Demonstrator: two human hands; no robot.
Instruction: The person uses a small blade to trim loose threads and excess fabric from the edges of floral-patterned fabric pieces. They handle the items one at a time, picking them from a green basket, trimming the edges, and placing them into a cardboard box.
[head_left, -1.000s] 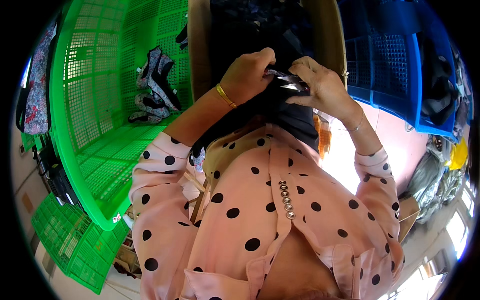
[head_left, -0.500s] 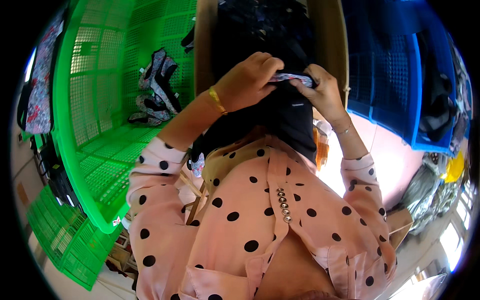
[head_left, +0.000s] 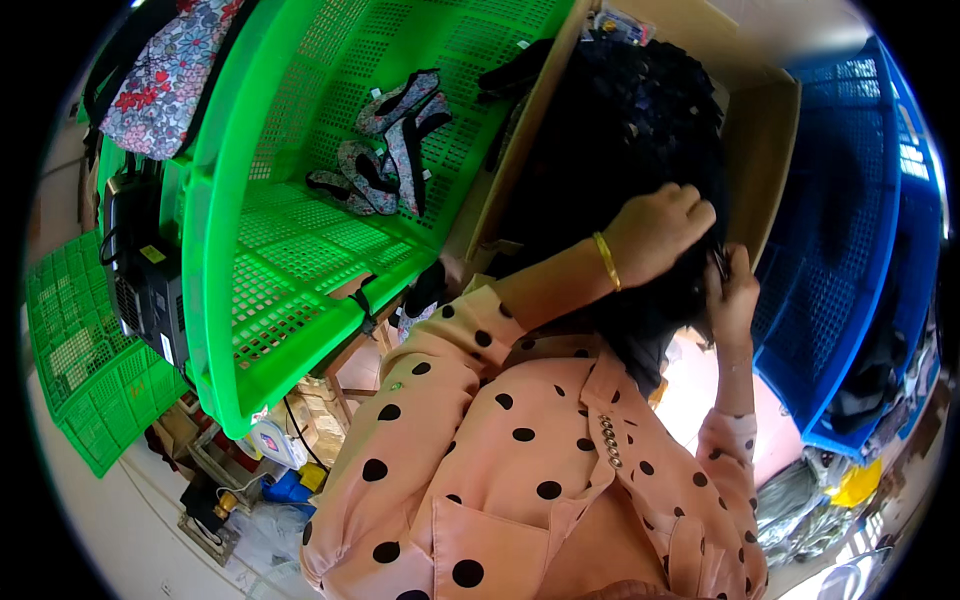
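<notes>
The dark thing (head_left: pixel 722 264) by the hands (head_left: pixel 658 238) is too small and shadowed to make out.

Carton (head_left: pixel 765 130) open above, L hand (head_left: pixel 658 235) partly blocking — green crate (head_left: pixel 215 250) L, blue crate (head_left: pixel 830 350) R.

Far left on my feed: green mesh crate (head_left: pixel 110 385) on pale floor (head_left: pixel 150 545), boxy black machine (head_left: pixel 155 275) with yellow sticker (head_left: pixel 152 254) near it. Lower down I spot some blue thing (head_left: pixel 288 488), can't tell what, plus crumpled clear plastic (head_left: pixel 268 535). Over right I've got blue crate (head_left: pixel 820 190), grey plastic bags (head_left: pixel 795 495), yellow bundle (head_left: pixel 857 484) right by them.
</notes>
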